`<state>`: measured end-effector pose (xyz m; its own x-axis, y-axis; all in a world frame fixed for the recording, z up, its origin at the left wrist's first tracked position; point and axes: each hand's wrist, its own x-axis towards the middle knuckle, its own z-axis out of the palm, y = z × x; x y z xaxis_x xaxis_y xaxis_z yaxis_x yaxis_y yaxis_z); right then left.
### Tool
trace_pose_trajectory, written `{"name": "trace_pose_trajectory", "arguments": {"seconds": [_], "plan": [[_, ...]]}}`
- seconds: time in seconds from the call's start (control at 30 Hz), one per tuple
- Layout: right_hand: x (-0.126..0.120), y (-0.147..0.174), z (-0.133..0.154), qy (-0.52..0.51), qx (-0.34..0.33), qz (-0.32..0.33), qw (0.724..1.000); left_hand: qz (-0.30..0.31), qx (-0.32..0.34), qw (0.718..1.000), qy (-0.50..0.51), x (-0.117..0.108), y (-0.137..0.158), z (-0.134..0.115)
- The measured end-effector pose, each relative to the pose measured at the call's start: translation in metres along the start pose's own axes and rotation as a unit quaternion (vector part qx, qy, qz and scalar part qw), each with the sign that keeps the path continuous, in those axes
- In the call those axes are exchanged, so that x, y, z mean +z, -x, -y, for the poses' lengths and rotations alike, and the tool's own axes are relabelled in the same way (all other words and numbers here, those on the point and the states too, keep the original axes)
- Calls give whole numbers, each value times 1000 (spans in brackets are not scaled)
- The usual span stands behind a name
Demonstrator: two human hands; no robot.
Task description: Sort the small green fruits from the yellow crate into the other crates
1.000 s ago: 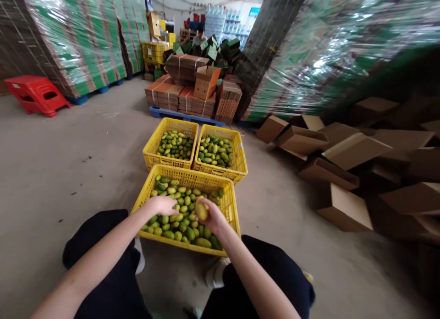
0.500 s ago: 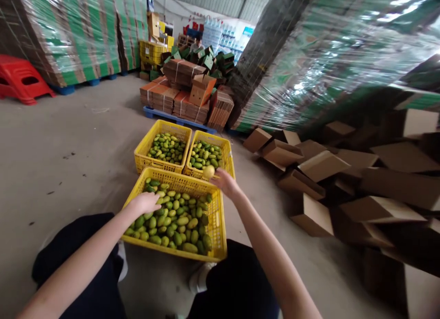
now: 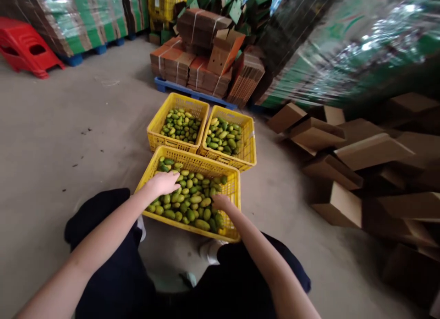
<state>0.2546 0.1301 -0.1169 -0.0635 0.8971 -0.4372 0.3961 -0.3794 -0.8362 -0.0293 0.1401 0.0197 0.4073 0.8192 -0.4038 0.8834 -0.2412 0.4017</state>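
In front of me is a yellow plastic crate with many small, oval green and yellow fruits, mango-like in shape. My left hand lies over the fruits on the left side, fingers stretched out and apart. On the right side my right hand reaches down among the fruits; its fingertips are hidden, so any fruit in them does not show. Behind stand two smaller yellow crates, the back left crate and the back right crate, both holding similar fruits.
Opened cardboard boxes lie heaped at the right. Bundled flat cartons rest on a blue pallet behind the crates. A red stool stands far left. Film-wrapped stacks rise at the back.
My right hand has come from the back right crate, where a pale yellow fruit was at its fingers, down into the front crate. My left hand stays over the fruits. The view has tilted downward.
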Motion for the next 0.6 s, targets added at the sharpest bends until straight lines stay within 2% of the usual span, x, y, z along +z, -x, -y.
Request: {"name": "trace_pose_trajectory", "arguments": {"seconds": [0.07,0.13,0.27,0.37,0.43,0.53,0.6], "plan": [[31,-4,-13,116,50,55,990,-2,-11,1000,15,1,-4,6],[60,-10,-24,237,90,96,962,-5,-17,999,40,1,-4,12],[95,-32,-33,371,107,122,915,-12,-23,999,47,1,6,19],[100,-57,-31,418,93,121,895,39,-31,999,12,-3,14,21],[102,-77,-25,429,73,120,892,63,-25,997,34,-6,15,22],[111,-103,-16,427,40,125,895,69,-13,995,65,-10,13,29],[119,-113,-11,421,31,128,898,72,-33,996,28,-10,10,36]]}}
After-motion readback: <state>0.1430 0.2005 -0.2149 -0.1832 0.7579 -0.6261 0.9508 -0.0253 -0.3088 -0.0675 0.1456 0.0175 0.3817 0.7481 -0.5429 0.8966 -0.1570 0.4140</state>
